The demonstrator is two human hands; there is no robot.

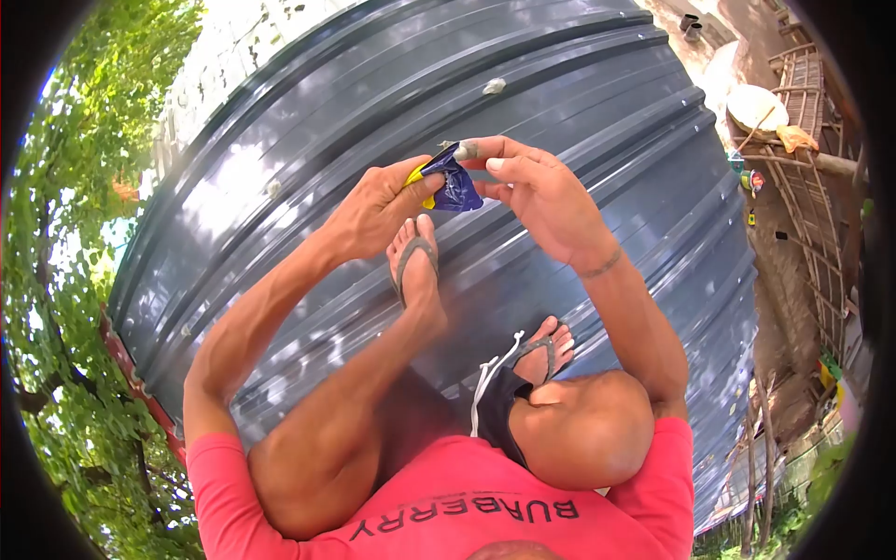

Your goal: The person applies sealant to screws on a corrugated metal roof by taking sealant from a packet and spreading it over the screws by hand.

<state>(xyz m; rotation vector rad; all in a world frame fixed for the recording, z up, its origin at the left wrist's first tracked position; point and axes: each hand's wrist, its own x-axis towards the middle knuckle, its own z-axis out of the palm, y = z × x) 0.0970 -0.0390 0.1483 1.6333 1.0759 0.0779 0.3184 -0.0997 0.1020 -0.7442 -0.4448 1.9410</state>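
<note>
My left hand [378,207] pinches a small blue and yellow packet [457,189] between thumb and fingers, above my left foot. The packet looks crumpled, with its upper edge toward my right hand. Curved around the packet's right side is my right hand [541,191], its thumb and fingers apart. A dab of grey paste [468,150] sits at the tip of the right index finger, by the packet's top corner. Whether the lower right fingers touch the packet, I cannot tell.
I sit on a dark ribbed metal sheet roof [607,112]. A pale grey lump [494,86] sticks to one rib. Leafy branches [84,205] border the left edge. Beyond the right edge, lower down, are a wooden lattice frame [805,201] and a round whitish object [756,107].
</note>
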